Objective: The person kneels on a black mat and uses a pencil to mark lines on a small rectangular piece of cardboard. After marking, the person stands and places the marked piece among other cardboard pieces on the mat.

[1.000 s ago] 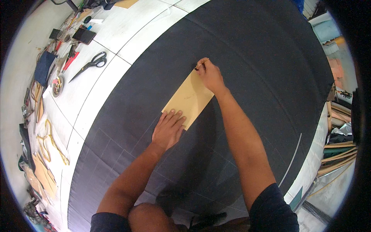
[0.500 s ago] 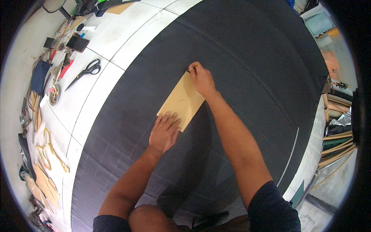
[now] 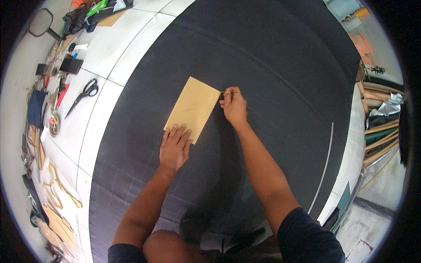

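Observation:
A tan rectangular card template (image 3: pixel 193 107) lies flat on a large black sheet (image 3: pixel 272 57) that covers the floor. My left hand (image 3: pixel 174 147) presses flat on the card's near corner, fingers spread. My right hand (image 3: pixel 233 106) pinches a thin pencil-like marker (image 3: pixel 230 92), its tip at the card's right corner. Both forearms come in from the lower edge.
Black-handled scissors (image 3: pixel 83 95) lie on the white tiles to the left. Beyond them are a dark phone (image 3: pixel 71 65), a blue cloth piece (image 3: pixel 35 108), small tools and tan cut-out shapes (image 3: pixel 55 223). A white line (image 3: pixel 323 168) runs along the sheet's right side. Stacked boards (image 3: pixel 379 131) stand at the right.
My right hand has slid with the marker from the card's far corner along its edge to the right corner. The left hand stays pressed on the card. The view shifted slightly.

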`<act>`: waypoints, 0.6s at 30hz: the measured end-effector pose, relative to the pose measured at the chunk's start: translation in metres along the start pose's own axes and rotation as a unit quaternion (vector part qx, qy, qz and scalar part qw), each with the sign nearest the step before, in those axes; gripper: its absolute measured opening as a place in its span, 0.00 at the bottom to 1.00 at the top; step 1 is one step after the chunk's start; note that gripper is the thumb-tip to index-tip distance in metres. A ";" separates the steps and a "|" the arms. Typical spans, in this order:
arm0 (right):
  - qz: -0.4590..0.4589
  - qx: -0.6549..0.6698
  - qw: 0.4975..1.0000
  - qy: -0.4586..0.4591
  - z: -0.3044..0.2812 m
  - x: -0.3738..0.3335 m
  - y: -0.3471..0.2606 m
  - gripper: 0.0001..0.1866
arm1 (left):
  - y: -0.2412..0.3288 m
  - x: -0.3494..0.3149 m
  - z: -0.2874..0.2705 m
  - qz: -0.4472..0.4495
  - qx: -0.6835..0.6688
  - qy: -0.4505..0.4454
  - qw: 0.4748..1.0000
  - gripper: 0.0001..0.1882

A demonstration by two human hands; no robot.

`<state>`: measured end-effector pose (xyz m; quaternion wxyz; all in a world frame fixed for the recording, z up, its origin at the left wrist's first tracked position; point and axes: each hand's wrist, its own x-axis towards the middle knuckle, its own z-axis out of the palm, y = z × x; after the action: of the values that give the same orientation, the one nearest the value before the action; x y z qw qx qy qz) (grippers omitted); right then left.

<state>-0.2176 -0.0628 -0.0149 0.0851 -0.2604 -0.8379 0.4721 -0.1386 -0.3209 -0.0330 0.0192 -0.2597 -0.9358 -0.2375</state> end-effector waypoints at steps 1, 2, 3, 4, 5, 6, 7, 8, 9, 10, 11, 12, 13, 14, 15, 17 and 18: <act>0.000 0.002 1.000 0.007 -0.003 0.000 0.001 0.12 | 0.000 0.000 0.000 0.002 -0.003 0.002 1.000 0.18; 0.008 -0.010 1.000 0.002 -0.005 0.000 0.002 0.12 | 0.001 0.000 0.001 0.004 -0.005 0.004 1.000 0.18; 0.016 -0.020 1.000 -0.005 -0.005 0.000 -0.002 0.12 | 0.000 0.000 0.001 0.006 -0.003 0.003 1.000 0.18; 0.023 -0.031 0.999 -0.011 -0.006 0.000 -0.005 0.12 | 0.000 0.000 0.001 0.008 0.000 0.002 1.000 0.18; 0.031 0.013 0.999 -0.004 -0.008 -0.002 -0.008 0.12 | 0.000 0.000 0.002 0.011 0.002 0.000 1.000 0.18; 0.037 0.057 0.998 0.000 -0.009 -0.004 -0.013 0.13 | 0.000 0.000 0.001 0.014 0.005 0.001 1.000 0.18; 0.043 0.101 0.994 0.005 -0.013 -0.007 -0.018 0.13 | 0.001 0.001 0.001 0.017 0.007 0.002 1.000 0.18; 0.042 0.133 0.990 0.012 -0.023 -0.009 -0.021 0.14 | 0.002 0.001 0.001 0.021 0.009 0.002 1.000 0.18; 0.038 0.165 0.985 0.018 -0.035 -0.010 -0.025 0.15 | 0.001 0.003 0.001 0.022 0.013 0.005 1.000 0.18; 0.039 0.197 0.979 0.023 -0.050 -0.016 -0.030 0.16 | -0.001 0.001 0.002 0.022 0.018 0.004 1.000 0.18; 0.009 0.125 0.992 -0.028 -0.070 -0.024 -0.033 0.16 | -0.002 -0.002 0.002 0.022 0.023 0.002 0.999 0.18; -0.019 0.052 0.996 -0.076 -0.095 -0.038 -0.039 0.16 | -0.004 -0.005 0.003 0.020 0.020 0.004 1.000 0.18; -0.049 -0.019 0.991 -0.123 -0.120 -0.051 -0.037 0.16 | -0.006 -0.005 0.003 0.020 0.021 0.008 1.000 0.18; -0.175 -0.099 0.966 -0.161 -0.149 -0.065 -0.017 0.15 | -0.003 -0.002 0.005 0.026 0.015 0.014 0.999 0.18; -0.297 -0.177 0.918 -0.196 -0.179 -0.083 0.006 0.14 | -0.001 0.001 0.007 0.031 0.012 0.018 0.999 0.18; -0.284 -0.296 0.852 -0.324 -0.239 -0.131 0.024 0.12 | -0.001 -0.001 0.006 0.030 0.015 0.025 0.999 0.18; -0.226 -0.359 0.828 -0.366 -0.266 -0.153 0.033 0.13 | -0.001 -0.001 0.005 0.038 0.012 0.030 0.999 0.18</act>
<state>0.0274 0.0705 0.1166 -0.2233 0.1162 -0.9534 0.1660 -0.1378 -0.3203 -0.0382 0.0589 -0.2874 -0.9271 -0.2330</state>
